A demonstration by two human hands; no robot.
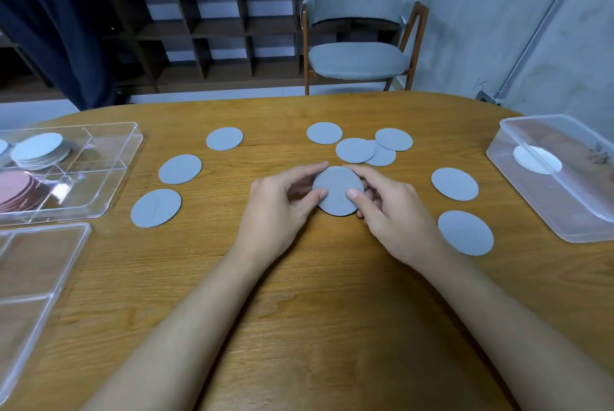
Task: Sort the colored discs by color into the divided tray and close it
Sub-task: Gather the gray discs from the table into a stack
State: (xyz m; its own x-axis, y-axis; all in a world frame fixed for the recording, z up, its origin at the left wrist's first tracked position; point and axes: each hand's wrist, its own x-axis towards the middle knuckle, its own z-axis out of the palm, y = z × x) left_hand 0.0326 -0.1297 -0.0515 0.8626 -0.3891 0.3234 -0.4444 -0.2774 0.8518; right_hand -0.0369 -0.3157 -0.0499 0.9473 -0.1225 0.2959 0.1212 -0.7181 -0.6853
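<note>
My left hand (282,208) and my right hand (388,211) together hold a grey disc (336,191), perhaps a small stack, just above the table's middle. Several more grey discs lie loose on the wood: three to the left (179,169), a cluster behind my hands (355,150), and two to the right (465,232). The clear divided tray (109,178) stands at the far left. One compartment holds a pile of pale grey discs (40,149), another a pile of pink discs (16,189). Its clear lid (36,277) lies in front of it.
A lidded clear plastic box (558,191) with a white disc (536,159) in it sits at the right edge. A grey chair (358,58) stands beyond the rounded wooden table (315,311). Dark shelving runs along the back wall.
</note>
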